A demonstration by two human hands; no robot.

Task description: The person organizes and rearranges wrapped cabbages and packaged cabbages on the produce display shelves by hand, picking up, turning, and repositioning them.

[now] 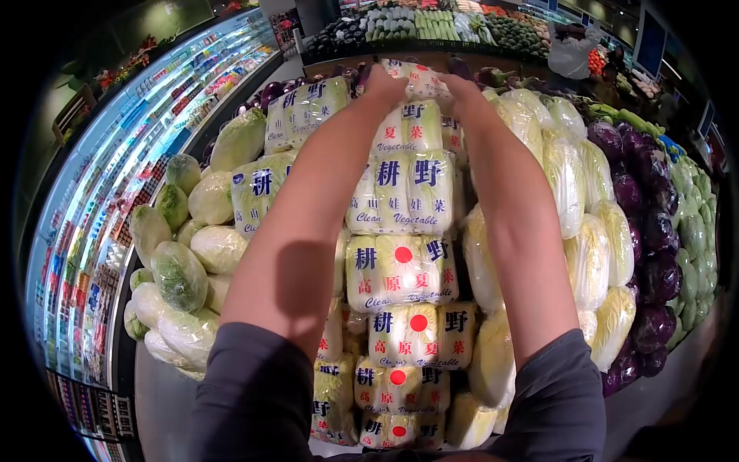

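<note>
Both my arms reach forward over a stack of bagged cabbages with printed labels. My left hand (386,85) and my right hand (459,86) are closed around the two ends of a labelled cabbage pack (418,77) at the far top of the stack. Below it, more labelled packs (402,192) run down toward me in a column, some with a red dot. Another labelled pack (306,112) lies left of my left hand.
Wrapped cabbages (178,276) fill the left side, with yellowish wrapped cabbages (562,173) and purple vegetables (660,235) on the right. A refrigerated shelf (100,254) stands far left. A produce display (431,27) and a person (573,54) are at the back.
</note>
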